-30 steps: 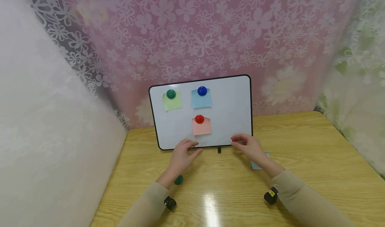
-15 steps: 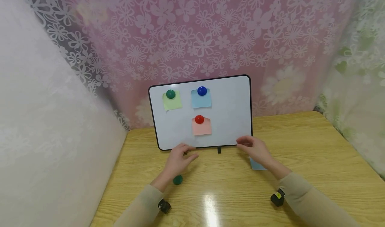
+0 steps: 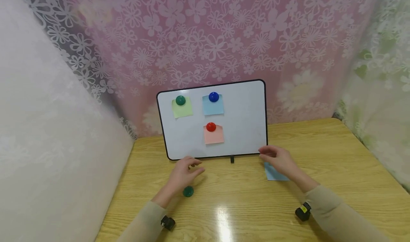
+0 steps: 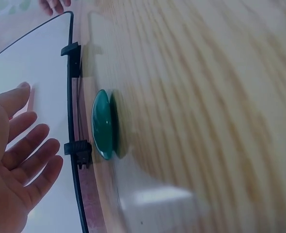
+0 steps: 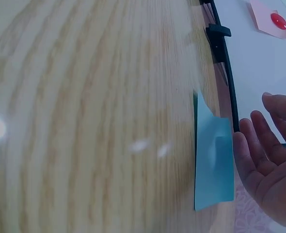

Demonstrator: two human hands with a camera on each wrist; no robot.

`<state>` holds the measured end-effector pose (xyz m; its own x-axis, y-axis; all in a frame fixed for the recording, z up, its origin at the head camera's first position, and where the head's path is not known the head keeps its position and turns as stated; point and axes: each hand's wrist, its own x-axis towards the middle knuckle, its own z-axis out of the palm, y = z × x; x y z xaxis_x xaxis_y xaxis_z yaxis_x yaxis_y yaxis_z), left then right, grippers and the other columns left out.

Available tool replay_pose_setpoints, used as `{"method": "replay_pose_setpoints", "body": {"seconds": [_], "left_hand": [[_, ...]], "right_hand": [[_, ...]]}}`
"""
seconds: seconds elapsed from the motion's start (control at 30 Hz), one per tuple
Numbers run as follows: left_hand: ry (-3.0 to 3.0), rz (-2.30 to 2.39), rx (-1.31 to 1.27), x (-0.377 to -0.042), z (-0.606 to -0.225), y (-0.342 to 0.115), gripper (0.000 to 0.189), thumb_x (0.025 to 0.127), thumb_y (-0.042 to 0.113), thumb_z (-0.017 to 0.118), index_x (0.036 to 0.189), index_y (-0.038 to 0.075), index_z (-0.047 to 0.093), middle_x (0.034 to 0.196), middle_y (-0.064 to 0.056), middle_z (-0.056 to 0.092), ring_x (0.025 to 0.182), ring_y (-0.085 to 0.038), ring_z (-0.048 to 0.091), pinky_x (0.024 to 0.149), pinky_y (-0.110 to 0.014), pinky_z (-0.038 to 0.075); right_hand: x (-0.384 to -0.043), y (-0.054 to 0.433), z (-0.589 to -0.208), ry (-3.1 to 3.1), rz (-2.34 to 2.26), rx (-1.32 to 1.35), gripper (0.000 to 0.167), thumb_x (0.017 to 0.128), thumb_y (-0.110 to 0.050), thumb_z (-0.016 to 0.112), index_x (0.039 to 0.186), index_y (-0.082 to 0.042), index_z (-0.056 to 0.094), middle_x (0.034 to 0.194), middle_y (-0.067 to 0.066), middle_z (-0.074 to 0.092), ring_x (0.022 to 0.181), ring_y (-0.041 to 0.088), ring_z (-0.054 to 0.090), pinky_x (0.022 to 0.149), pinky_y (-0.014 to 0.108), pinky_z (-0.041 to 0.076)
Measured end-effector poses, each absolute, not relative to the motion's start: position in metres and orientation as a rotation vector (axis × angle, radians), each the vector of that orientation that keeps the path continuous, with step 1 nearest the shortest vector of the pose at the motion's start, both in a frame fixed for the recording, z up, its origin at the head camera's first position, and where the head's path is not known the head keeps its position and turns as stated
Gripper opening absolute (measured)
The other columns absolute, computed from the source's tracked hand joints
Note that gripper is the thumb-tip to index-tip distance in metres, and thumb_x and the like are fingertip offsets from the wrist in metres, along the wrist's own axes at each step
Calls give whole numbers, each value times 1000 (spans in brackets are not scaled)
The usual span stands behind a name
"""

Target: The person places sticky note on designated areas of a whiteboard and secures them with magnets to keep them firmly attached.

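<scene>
A whiteboard [image 3: 243, 121] with a black frame stands tilted back on the table. On it are a green note [image 3: 182, 111] under a green magnet [image 3: 180, 100], a blue note [image 3: 213, 109] under a blue magnet [image 3: 214, 96], and a pink note [image 3: 214, 137] under a red magnet [image 3: 211, 127]. My left hand [image 3: 182, 174], fingers loosely bent and holding nothing, hovers before the board's lower left, near a loose green magnet [image 3: 188, 191] on the table. My right hand [image 3: 281, 161], also holding nothing, is by the lower right corner, above a loose blue note [image 3: 276, 174] it partly hides.
Black clip feet [image 4: 76, 148] hold the board's lower edge. The wooden table [image 3: 243, 206] runs to a pink flowered curtain [image 3: 217, 39] behind and a pale wall [image 3: 57, 135] at left. A wrist camera [image 3: 302, 212] hangs under each sleeve.
Both hands have drawn apart along the board's lower edge, the left one toward the left and nearer, the right one to the right. Board, notes and magnets have stayed in place.
</scene>
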<state>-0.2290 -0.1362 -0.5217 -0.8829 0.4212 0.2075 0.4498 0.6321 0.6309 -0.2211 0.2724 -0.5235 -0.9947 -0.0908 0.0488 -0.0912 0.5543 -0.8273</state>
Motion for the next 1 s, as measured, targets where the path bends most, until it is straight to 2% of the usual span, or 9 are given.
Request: {"method": "replay_pose_setpoints", "body": {"seconds": [0.17,0.57,0.8,1.0], "left_hand": [[-2805,-1128,-718,-227,-520,-142,34,100,33,79,123,7,79,113,-8,75,101,-21,68,88,-46,59],[-2798,-1140,-705,-219,-524,-162,36,99,30,82,125,7,78,115,-6,76,102,-20,69,83,-38,60],[-2809,-1171,-742,-217,-523,-171,34,98,29,82,124,6,79,114,-8,76,101,-24,69,78,-34,59],[-2859,-1158,-747,-216,-520,-176,35,99,33,81,123,8,79,116,-7,75,103,-23,68,81,-35,58]], "right_hand": [[-218,281,-521,-2790,1418,144,33,105,-25,73,131,-5,73,118,8,76,106,24,69,81,31,55],[-213,295,-521,-2809,1326,135,32,105,-27,73,130,-7,73,119,7,76,110,29,69,88,41,55],[-211,305,-520,-2805,1304,129,31,105,-21,73,130,-3,72,118,11,76,108,31,71,86,39,56],[-205,315,-517,-2831,1291,107,33,106,-21,72,131,-1,71,121,14,75,110,34,69,84,40,56]]}}
